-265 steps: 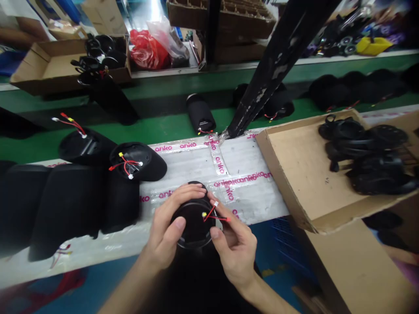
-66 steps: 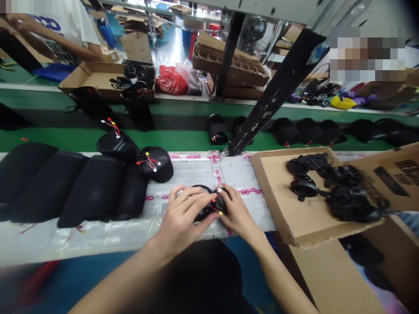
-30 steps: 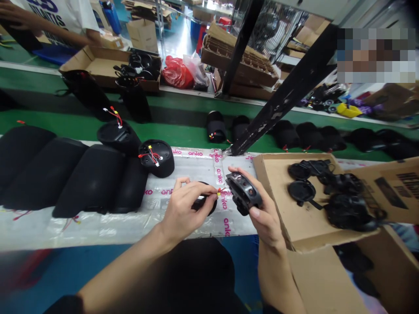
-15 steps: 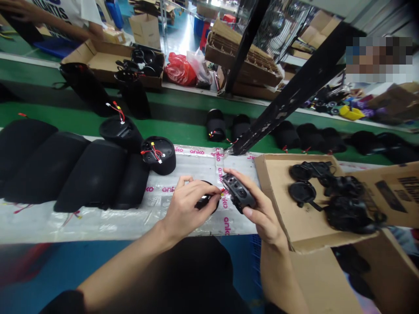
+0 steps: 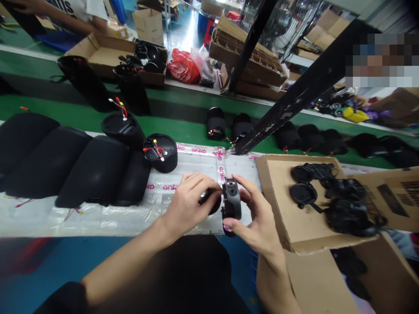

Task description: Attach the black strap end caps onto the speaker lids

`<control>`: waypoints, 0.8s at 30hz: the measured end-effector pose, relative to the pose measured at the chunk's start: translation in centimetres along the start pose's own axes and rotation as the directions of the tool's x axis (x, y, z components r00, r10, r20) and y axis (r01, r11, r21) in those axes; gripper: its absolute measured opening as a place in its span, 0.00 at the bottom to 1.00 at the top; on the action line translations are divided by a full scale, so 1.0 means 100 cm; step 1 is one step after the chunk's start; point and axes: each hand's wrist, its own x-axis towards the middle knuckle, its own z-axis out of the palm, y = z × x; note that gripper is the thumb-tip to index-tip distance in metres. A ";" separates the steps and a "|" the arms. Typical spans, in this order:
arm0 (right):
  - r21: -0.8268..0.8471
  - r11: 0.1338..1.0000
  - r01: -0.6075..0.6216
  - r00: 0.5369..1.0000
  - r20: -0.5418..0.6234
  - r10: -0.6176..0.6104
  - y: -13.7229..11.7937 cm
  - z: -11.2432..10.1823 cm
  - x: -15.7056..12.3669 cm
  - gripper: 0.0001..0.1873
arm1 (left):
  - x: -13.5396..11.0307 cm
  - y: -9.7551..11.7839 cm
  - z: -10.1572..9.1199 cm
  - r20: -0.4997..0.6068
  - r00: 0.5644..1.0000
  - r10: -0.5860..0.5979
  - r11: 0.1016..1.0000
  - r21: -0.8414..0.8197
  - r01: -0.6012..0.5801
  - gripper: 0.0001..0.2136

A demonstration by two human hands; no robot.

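Observation:
My right hand (image 5: 258, 213) grips a round black end cap (image 5: 233, 199) by its edge, thumb below and fingers above. The cap stands on edge, with holes along its grey-black rim. My left hand (image 5: 193, 200) is closed in a pinch at the cap's left side. Its fingertips hide most of what they hold; a small red and yellow wire connector showed there a moment ago. Behind those fingers is a dark round part (image 5: 214, 205), mostly covered by the hand. Left of it, a black cylinder (image 5: 161, 159) stands upright with coloured wires on its top.
Several black fabric-covered cylinders (image 5: 93, 170) lie at the left of the wrapped bench (image 5: 193, 163). An open carton (image 5: 273, 205) with black caps and straps stands at the right. A slanted black post (image 5: 288, 102) rises behind. Across the green belt (image 5: 183, 117), a co-worker's arm (image 5: 62, 19) shows.
My right hand has turned the end cap more upright and brought it slightly left, against my left fingertips. The connector that showed between those fingers is now hidden.

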 end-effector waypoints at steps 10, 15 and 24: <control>-0.276 0.954 -0.114 0.992 -0.079 0.096 -0.032 0.037 -0.001 0.62 | -0.034 -0.022 -0.013 0.044 0.982 -0.181 0.881 -0.437 0.182 0.21; -0.164 0.974 -0.158 0.987 -0.065 0.149 -0.019 0.035 -0.006 0.40 | -0.023 -0.027 -0.007 0.097 0.913 -0.396 0.805 -0.440 0.397 0.19; 0.295 0.944 -0.150 0.959 -0.190 0.212 0.021 0.072 -0.017 0.20 | -0.039 -0.029 -0.004 0.093 0.932 -0.350 0.784 -0.516 0.346 0.12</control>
